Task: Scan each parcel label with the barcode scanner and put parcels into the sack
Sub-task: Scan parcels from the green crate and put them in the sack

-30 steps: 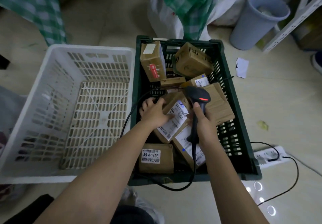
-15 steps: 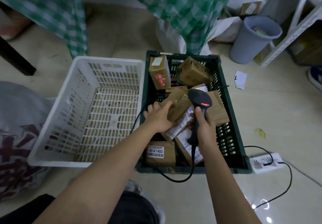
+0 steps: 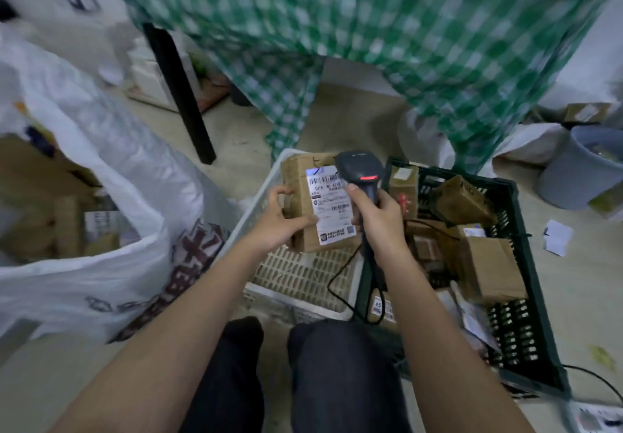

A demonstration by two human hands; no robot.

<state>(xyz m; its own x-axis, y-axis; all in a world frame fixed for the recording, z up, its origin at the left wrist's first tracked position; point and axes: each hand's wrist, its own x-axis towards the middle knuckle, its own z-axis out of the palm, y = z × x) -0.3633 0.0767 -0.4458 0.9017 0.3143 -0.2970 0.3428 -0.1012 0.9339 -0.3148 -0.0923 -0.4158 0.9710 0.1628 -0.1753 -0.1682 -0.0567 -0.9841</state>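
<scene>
My left hand (image 3: 276,220) grips a brown cardboard parcel (image 3: 298,193) by its left side, holding it up over the white crate (image 3: 256,206) with its white label (image 3: 332,205) facing me. My right hand (image 3: 379,218) holds the black barcode scanner (image 3: 360,169) by the handle. The scanner's head sits right beside the top of the label, a red light showing on it. The white sack (image 3: 111,216) stands open at the left, with several parcels visible inside. More brown parcels (image 3: 488,267) lie in the dark green crate (image 3: 526,284) on the right.
A table leg (image 3: 178,92) and a green checked cloth (image 3: 387,44) hang beyond the crates. A grey bin (image 3: 580,169) stands far right. The scanner cable (image 3: 340,284) loops down over the white crate. My knees (image 3: 337,348) are below. Paper scraps (image 3: 556,237) lie on the floor.
My left hand has lifted a parcel out of the green crate and moved it left over the white crate. My right hand followed with the scanner. The view swung left, showing the sack.
</scene>
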